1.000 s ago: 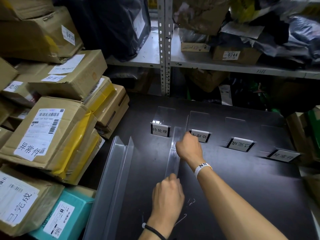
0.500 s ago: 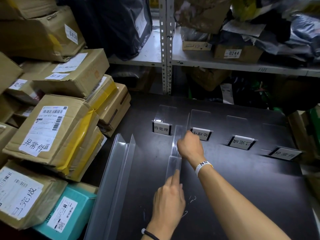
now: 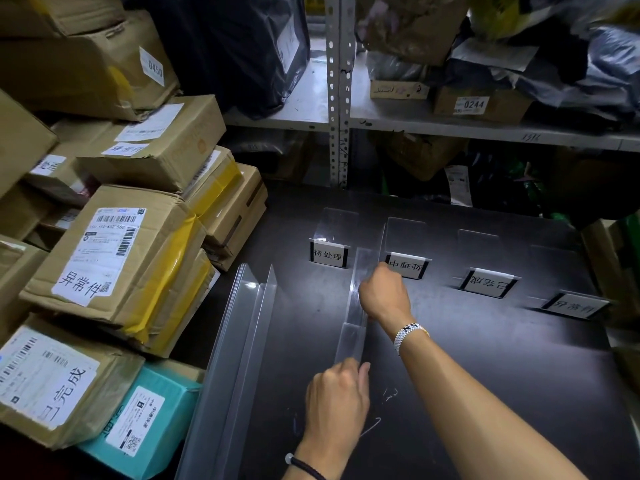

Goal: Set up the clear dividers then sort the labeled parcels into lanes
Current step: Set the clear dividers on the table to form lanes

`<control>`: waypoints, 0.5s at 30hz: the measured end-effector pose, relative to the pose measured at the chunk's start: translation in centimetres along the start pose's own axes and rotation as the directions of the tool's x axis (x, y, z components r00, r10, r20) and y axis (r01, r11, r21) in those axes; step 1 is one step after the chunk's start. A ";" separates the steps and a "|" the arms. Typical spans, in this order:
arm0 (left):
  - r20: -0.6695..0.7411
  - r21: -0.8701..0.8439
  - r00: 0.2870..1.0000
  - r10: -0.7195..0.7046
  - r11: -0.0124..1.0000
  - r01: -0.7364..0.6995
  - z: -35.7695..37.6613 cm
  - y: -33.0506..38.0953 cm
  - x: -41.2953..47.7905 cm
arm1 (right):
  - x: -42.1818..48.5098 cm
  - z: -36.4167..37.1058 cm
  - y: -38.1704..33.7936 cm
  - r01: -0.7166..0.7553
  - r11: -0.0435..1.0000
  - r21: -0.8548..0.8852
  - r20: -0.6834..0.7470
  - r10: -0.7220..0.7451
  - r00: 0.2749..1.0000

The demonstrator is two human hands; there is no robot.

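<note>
now holding one clear divider upright on the dark counter with both hands, running it lengthwise from the near side toward the back. clamping the right hand over its top edge about midway along, fingers curled round the plastic, a beaded bracelet showing at the wrist. closing the left hand on its near end, fingers curled and touching the end of the strip, a dark band showing at that wrist. lining the far end of the divider up between the first label holder and the second label holder, just beside the second. facing two more to the right, the third label holder and the fourth label holder, all four sitting in a row across the back of the counter. working just right of a stack of spare dividers resting along the counter's left edge. having the parcels piled at the left: a brown parcel with yellow tape, a second brown parcel below it, and a teal parcel just beside the spare dividers. looking past the counter at a metal shelf carrying a small box marked 0244 among dark bags.
</note>
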State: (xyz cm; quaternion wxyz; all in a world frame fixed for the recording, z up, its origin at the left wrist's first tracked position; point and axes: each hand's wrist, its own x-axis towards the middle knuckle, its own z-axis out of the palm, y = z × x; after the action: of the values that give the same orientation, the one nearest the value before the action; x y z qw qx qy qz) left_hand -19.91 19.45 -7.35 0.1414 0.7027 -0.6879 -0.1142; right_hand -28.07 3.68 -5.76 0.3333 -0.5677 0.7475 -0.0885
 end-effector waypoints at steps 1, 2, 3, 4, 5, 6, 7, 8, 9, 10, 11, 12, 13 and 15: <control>0.008 0.014 1.000 -0.002 1.000 0.002 0.0 0.1 -0.1 | 0.0 0.0 0.0 0.001 1.000 -0.005 -0.003 -0.001 1.000; 0.017 0.020 1.000 -0.007 1.000 0.007 0.0 0.1 -0.1 | 0.0 0.1 0.0 0.003 1.000 -0.008 -0.007 -0.003 1.000; 0.022 0.024 1.000 -0.013 1.000 0.012 -0.1 0.2 -0.1 | 0.0 0.1 0.0 0.005 1.000 -0.011 -0.010 -0.005 1.000; 0.025 0.026 1.000 -0.017 1.000 0.016 -0.1 0.3 -0.1 | 0.0 0.1 0.0 0.006 1.000 -0.012 -0.012 -0.007 1.000; 0.025 0.030 1.000 -0.017 0.999 0.016 -0.2 0.3 -0.1 | 0.0 0.2 0.0 0.006 1.000 -0.013 -0.012 -0.007 1.000; 0.025 0.037 1.000 -0.014 0.999 0.013 -0.2 0.3 -0.1 | 0.0 0.2 0.0 0.005 1.000 -0.013 -0.011 -0.005 1.000; 0.023 0.046 1.000 -0.012 0.999 0.011 -0.3 0.3 0.0 | 0.1 0.2 0.0 0.004 1.000 -0.014 -0.009 -0.004 1.000; 0.018 0.055 1.000 -0.012 0.998 0.011 -0.4 0.2 0.1 | 0.2 0.2 -0.1 0.004 1.000 -0.013 -0.009 -0.004 1.000; 0.014 0.061 1.000 -0.014 0.998 0.013 -0.4 0.2 0.3 | 0.2 0.2 -0.1 0.003 1.000 -0.009 -0.009 -0.003 1.000; 0.011 0.062 1.000 -0.016 0.998 0.015 -0.4 0.1 0.4 | 0.3 0.2 -0.2 0.002 1.000 -0.005 -0.009 -0.002 1.000; 0.006 0.059 1.000 -0.021 0.998 0.020 -0.4 0.0 0.6 | 0.3 0.2 -0.3 0.000 1.000 -0.003 -0.008 0.000 1.000; 0.007 0.054 1.000 -0.028 0.998 0.027 -0.3 -0.1 0.6 | 0.4 0.2 -0.4 -0.004 1.000 -0.006 -0.005 0.004 1.000; 0.010 0.051 0.999 -0.034 0.998 0.033 -0.3 -0.2 0.7 | 0.4 0.3 -0.5 -0.008 1.000 -0.010 -0.003 0.008 1.000; 0.009 0.050 0.999 -0.040 0.998 0.039 -0.3 -0.3 0.7 | 0.5 0.3 -0.7 -0.011 1.000 -0.017 0.000 0.011 1.000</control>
State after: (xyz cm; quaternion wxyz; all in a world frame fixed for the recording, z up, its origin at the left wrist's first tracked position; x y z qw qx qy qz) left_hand -19.54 18.75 -7.16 0.1180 0.7188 -0.6773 -0.1034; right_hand -27.39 3.08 -5.84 0.3292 -0.5663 0.7513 -0.0804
